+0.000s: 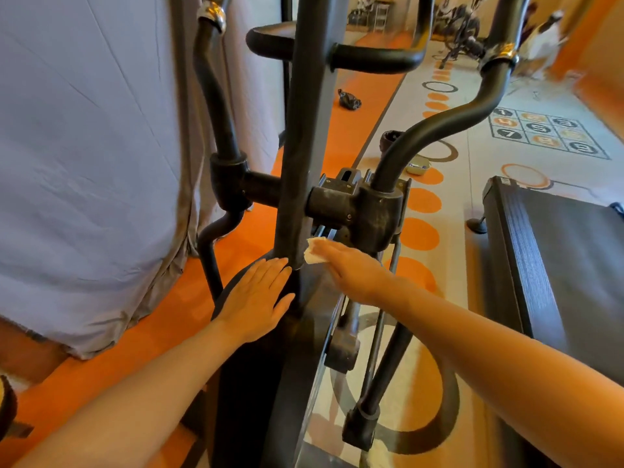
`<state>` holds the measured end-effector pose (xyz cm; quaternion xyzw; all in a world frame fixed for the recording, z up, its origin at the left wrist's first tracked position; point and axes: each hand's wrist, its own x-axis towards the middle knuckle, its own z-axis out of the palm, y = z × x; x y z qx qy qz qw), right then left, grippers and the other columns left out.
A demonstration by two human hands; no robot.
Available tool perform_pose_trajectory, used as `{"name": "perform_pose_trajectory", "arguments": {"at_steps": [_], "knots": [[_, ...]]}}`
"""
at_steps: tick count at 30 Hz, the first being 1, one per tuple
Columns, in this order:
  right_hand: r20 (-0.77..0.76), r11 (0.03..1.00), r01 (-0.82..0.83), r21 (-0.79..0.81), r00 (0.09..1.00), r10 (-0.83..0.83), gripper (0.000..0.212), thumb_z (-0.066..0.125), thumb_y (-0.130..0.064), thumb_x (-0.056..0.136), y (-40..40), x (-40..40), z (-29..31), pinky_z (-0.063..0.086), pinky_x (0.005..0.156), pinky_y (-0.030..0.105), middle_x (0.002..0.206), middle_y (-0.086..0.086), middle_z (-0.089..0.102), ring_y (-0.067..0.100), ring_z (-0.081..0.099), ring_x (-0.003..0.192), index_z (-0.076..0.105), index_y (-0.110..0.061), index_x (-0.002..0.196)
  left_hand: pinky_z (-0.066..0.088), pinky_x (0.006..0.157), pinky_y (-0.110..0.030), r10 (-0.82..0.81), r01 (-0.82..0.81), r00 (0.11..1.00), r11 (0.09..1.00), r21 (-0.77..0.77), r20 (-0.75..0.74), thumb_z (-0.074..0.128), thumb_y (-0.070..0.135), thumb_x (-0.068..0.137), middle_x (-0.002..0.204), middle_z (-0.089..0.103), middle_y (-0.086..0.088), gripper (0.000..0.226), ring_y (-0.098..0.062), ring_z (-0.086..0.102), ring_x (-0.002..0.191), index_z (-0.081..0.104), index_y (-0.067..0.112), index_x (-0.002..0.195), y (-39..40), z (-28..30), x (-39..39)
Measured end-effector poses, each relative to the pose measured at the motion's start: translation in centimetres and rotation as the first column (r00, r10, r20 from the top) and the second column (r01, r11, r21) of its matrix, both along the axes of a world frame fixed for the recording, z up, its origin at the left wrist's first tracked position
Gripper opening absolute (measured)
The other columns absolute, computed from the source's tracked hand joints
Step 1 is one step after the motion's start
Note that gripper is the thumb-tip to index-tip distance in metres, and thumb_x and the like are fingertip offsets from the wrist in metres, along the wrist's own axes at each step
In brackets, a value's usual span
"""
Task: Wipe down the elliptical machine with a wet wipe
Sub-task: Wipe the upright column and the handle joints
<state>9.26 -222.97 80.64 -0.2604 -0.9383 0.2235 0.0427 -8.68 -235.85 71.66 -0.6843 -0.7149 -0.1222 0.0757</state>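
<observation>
The black elliptical machine fills the middle of the view, its upright post rising from a dark flywheel housing. My left hand lies flat, fingers straight, on the housing left of the post. My right hand presses a white wet wipe against the right side of the post's base, just below the dusty pivot joint. Most of the wipe is hidden under my fingers. Curved handlebars rise on both sides of the post.
A grey fabric cover hangs close on the left. A treadmill stands at right. On the orange and white floor lie a black bag and a small tray. More gym machines stand far back.
</observation>
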Motion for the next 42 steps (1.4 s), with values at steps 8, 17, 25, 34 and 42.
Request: {"name": "perform_pose_trajectory", "arguments": {"at_steps": [8, 17, 25, 34, 42], "knots": [[0.096, 0.991, 0.025, 0.133, 0.995, -0.038, 0.041, 0.041, -0.014, 0.103, 2.6, -2.2, 5.4, 0.046, 0.099, 0.042, 0.149, 0.008, 0.045, 0.032, 0.052, 0.123, 0.044, -0.015, 0.144, 0.042, 0.107, -0.043, -0.112, 0.116, 0.992, 0.989, 0.094, -0.05, 0.066, 0.034, 0.093, 0.135, 0.059, -0.012, 0.048, -0.031, 0.055, 0.126, 0.059, 0.006, 0.132, 4.0, 5.3, -2.1], [0.09, 0.962, 0.068, 0.265, 0.991, -0.095, 0.027, 0.041, -0.005, 0.1, 5.8, -4.5, 9.5, 0.049, 0.088, 0.047, 0.123, 0.016, 0.057, 0.033, 0.057, 0.102, 0.053, -0.005, 0.124, 0.044, 0.101, -0.041, -0.17, 0.245, 0.95, 0.926, 0.287, -0.262, 0.048, 0.03, 0.091, 0.109, 0.068, -0.013, 0.039, -0.031, 0.064, 0.101, 0.068, 0.002, 0.109, 7.2, 10.7, -3.2], [0.237, 0.951, 0.001, 0.308, 0.968, -0.078, 0.052, 0.044, -0.022, 0.103, 6.9, -6.1, 5.5, 0.018, 0.119, 0.042, 0.159, 0.014, 0.024, 0.031, 0.022, 0.146, 0.03, -0.006, 0.15, 0.035, 0.112, -0.045, -0.088, 0.231, 0.915, 0.915, 0.332, -0.394, 0.072, 0.023, 0.085, 0.139, 0.053, -0.022, 0.057, -0.036, 0.048, 0.129, 0.056, -0.004, 0.132, 9.5, 12.6, -5.2], [0.334, 0.812, 0.017, 0.583, 0.907, -0.258, 0.087, 0.013, -0.062, 0.1, 4.9, -8.1, 2.1, 0.005, 0.121, 0.05, 0.161, 0.024, 0.007, 0.04, 0.011, 0.147, -0.004, 0.006, 0.152, 0.024, 0.12, -0.046, -0.153, 0.326, 0.809, 0.92, 0.217, -0.568, 0.072, 0.043, 0.085, 0.161, 0.024, -0.015, 0.091, -0.031, 0.022, 0.149, 0.025, 0.004, 0.153, 10.3, 12.5, -7.9], [0.525, 0.748, -0.15, 0.647, 0.798, -0.295, 0.098, 0.014, -0.071, 0.094, 4.7, -5.4, 2.2, -0.011, 0.118, 0.05, 0.158, 0.023, -0.024, 0.04, -0.019, 0.147, -0.034, 0.001, 0.139, 0.007, 0.123, -0.044, -0.157, 0.337, 0.74, 0.928, 0.158, -0.654, 0.063, 0.053, 0.088, 0.164, 0.01, -0.01, 0.096, -0.027, 0.005, 0.152, 0.012, 0.009, 0.157, 11.1, 12.6, -8.8]]}}
